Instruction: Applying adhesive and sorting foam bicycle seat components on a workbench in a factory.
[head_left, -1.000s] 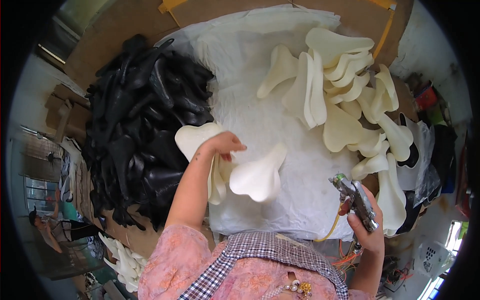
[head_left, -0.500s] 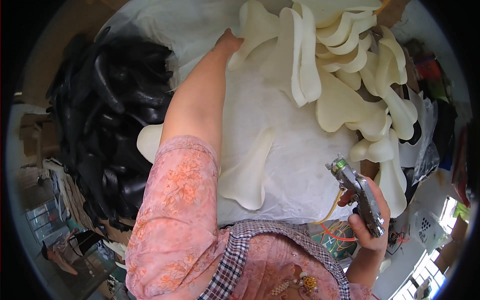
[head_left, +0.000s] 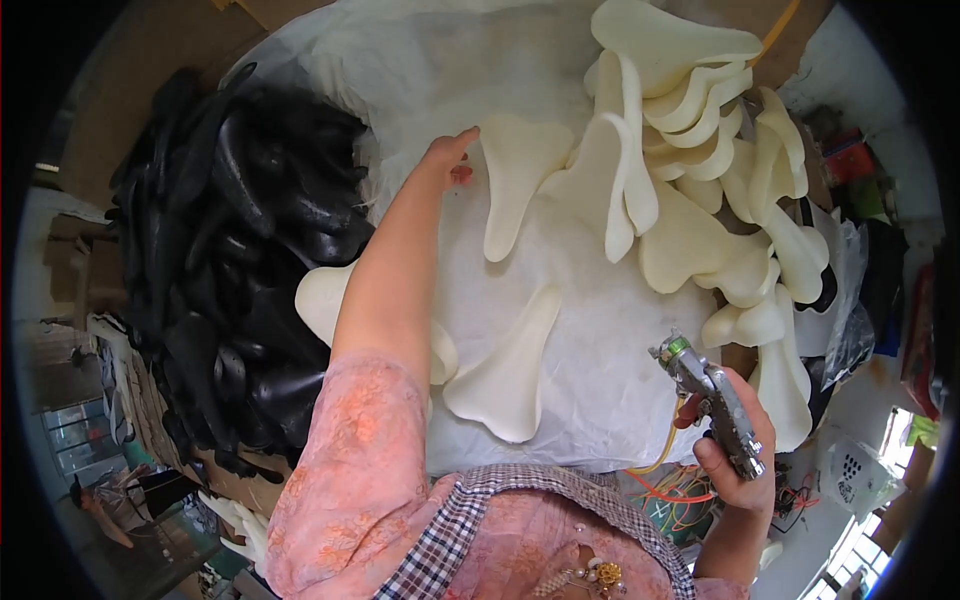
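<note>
My left hand (head_left: 452, 162) reaches to the far middle of the plastic-covered table (head_left: 470, 320). Its fingers are partly stretched out, with the fingertips beside the wide end of a cream foam saddle pad (head_left: 520, 180); I cannot tell whether they touch it. My right hand (head_left: 740, 455) is wrapped round a metal spray gun (head_left: 715, 405) with a green ring near its nozzle, held over the near right edge. A second saddle pad (head_left: 508, 375) lies in the near middle. Another pad (head_left: 325, 300) is partly hidden under my left forearm.
A heap of glossy black saddle-shaped pieces (head_left: 240, 230) covers the left side. Several cream pads (head_left: 690, 220) are stacked and overlapping at the right. Yellow and orange hoses (head_left: 665, 492) hang below the gun near the front edge. A person (head_left: 115, 500) is at the far lower left.
The saddle pad by my left hand now lies flat, narrow end toward me, apart from my palm. My left hand has drawn nearer and its fingers have loosened. The spray gun stays nearly still.
</note>
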